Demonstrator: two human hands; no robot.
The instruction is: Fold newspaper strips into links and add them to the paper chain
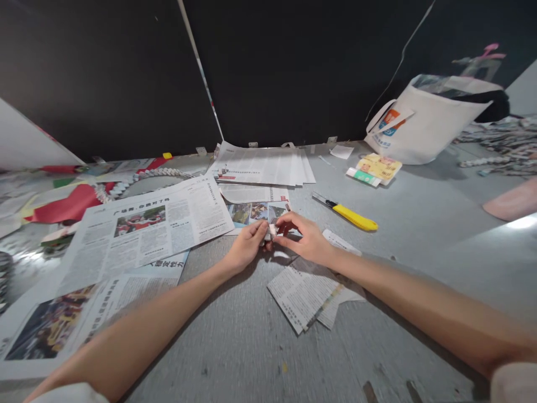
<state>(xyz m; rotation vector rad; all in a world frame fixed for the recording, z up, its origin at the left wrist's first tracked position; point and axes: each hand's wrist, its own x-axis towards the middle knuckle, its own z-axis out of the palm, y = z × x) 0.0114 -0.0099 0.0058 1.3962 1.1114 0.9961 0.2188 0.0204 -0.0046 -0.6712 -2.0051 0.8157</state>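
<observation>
Near the middle of the table, my left hand (248,242) is closed, pinching a small folded piece of newspaper (271,230) between thumb and fingers. My right hand (305,238) meets it from the other side, its fingertips bent at the paper's edge. The fingers partly hide the folded piece, so its full shape does not show. Below my right wrist lie several cut newspaper pieces (300,294), overlapping each other. A yellow utility knife (352,217) rests beyond my right hand, its blade pointing up and left.
Newspaper sheets (184,218) spread over the left, and a newspaper stack (260,165) lies at the back. A woven paper chain (121,184) curves behind the sheets near red paper (67,204). At the right are a glue stick (363,176) and a white bag (428,120).
</observation>
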